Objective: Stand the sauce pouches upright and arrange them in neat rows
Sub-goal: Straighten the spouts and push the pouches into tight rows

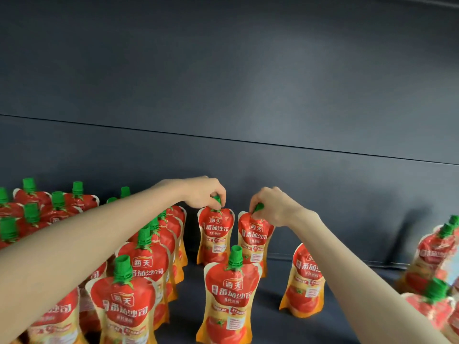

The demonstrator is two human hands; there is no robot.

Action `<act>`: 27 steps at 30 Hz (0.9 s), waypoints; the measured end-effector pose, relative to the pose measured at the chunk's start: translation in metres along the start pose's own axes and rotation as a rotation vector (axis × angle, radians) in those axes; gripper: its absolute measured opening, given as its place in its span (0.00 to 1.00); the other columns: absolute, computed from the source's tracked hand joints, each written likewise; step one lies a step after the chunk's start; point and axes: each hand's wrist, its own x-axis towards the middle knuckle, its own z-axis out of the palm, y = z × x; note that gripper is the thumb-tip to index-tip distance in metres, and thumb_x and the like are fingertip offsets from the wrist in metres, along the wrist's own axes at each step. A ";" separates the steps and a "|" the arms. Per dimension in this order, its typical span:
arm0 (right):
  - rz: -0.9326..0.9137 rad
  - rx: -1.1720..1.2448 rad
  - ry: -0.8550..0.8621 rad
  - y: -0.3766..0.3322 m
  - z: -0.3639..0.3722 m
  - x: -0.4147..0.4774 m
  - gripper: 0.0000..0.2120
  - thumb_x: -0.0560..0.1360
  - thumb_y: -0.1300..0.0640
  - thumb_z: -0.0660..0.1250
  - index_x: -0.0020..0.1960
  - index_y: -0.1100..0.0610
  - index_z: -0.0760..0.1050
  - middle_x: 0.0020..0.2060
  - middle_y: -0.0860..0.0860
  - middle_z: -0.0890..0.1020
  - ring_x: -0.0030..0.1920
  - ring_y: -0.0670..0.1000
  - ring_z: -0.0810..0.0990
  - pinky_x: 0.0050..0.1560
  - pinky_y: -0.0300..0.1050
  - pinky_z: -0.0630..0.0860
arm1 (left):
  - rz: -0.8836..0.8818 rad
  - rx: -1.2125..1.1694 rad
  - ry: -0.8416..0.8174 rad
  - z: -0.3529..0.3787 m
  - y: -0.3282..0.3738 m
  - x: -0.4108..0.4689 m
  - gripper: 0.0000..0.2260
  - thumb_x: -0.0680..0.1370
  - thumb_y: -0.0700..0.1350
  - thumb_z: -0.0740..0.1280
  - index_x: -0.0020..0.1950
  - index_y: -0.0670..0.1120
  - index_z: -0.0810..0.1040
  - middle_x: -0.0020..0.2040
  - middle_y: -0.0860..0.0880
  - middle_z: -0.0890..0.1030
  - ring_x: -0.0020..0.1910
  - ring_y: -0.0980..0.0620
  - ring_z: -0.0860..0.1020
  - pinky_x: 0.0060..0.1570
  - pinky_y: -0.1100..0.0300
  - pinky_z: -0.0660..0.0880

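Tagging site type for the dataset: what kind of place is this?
Probably a shop shelf being stocked. Many identical sauce pouches stand in rows on a dark shelf with a plain back panel; the left hand and right hand each hold a pouch cap.

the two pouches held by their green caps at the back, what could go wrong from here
1. The left hand and right hand pinch only the caps, so either back pouch may tip on release.
2. The right forearm crosses a standing pouch; pulling back could knock it over.
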 end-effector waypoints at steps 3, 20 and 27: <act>0.005 0.026 -0.013 -0.001 0.003 0.004 0.09 0.75 0.59 0.66 0.54 0.57 0.79 0.55 0.54 0.80 0.54 0.54 0.79 0.49 0.44 0.77 | 0.019 -0.024 -0.019 0.001 -0.003 -0.003 0.09 0.78 0.45 0.63 0.57 0.47 0.78 0.46 0.51 0.80 0.44 0.55 0.76 0.38 0.66 0.69; 0.020 0.157 -0.068 0.005 0.003 -0.001 0.09 0.76 0.58 0.65 0.55 0.54 0.79 0.51 0.49 0.79 0.50 0.48 0.76 0.49 0.41 0.75 | 0.061 -0.071 0.004 0.017 -0.008 0.002 0.10 0.80 0.45 0.61 0.58 0.48 0.77 0.58 0.48 0.79 0.55 0.50 0.77 0.55 0.54 0.76; 0.011 0.158 -0.077 0.008 0.000 -0.003 0.10 0.75 0.57 0.66 0.55 0.54 0.79 0.54 0.50 0.80 0.50 0.48 0.77 0.52 0.43 0.77 | 0.078 -0.111 0.031 0.019 -0.007 0.002 0.10 0.80 0.44 0.61 0.58 0.48 0.78 0.58 0.49 0.78 0.55 0.51 0.77 0.55 0.52 0.76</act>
